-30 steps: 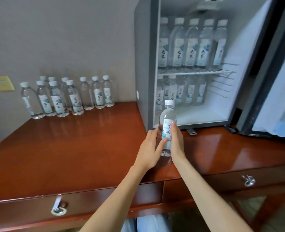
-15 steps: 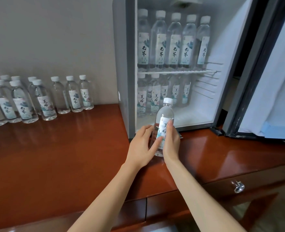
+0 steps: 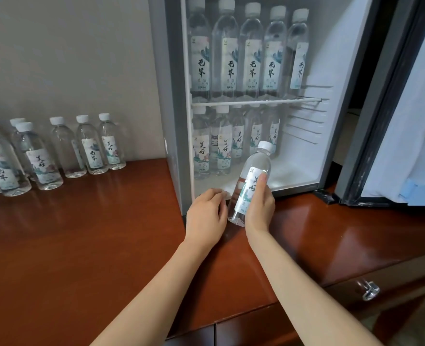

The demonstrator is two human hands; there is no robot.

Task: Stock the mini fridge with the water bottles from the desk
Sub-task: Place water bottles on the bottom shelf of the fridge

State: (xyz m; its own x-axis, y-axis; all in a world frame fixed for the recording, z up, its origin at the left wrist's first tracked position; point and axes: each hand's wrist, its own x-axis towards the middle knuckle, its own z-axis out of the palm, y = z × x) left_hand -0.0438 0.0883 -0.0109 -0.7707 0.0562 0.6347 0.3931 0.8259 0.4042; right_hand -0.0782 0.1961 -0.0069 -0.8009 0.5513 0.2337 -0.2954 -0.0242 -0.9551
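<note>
The water bottle (image 3: 252, 181) tilts before the open mini fridge (image 3: 167, 96), its base near the desk (image 3: 81, 245) — the right hand (image 3: 260, 208) wraps its label, fingers curled round it. The left hand (image 3: 206, 213) sits just beside it, loosely curled, holding nothing.

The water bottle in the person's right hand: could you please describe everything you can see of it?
The water bottle is clear plastic, seemingly full, with a white cap on and a pale label with black brush characters over a greenish picture. It tilts, cap toward the open mini fridge, base just above the desk. The right hand grips its labelled middle; the left hand is beside it, contact unclear.
</note>
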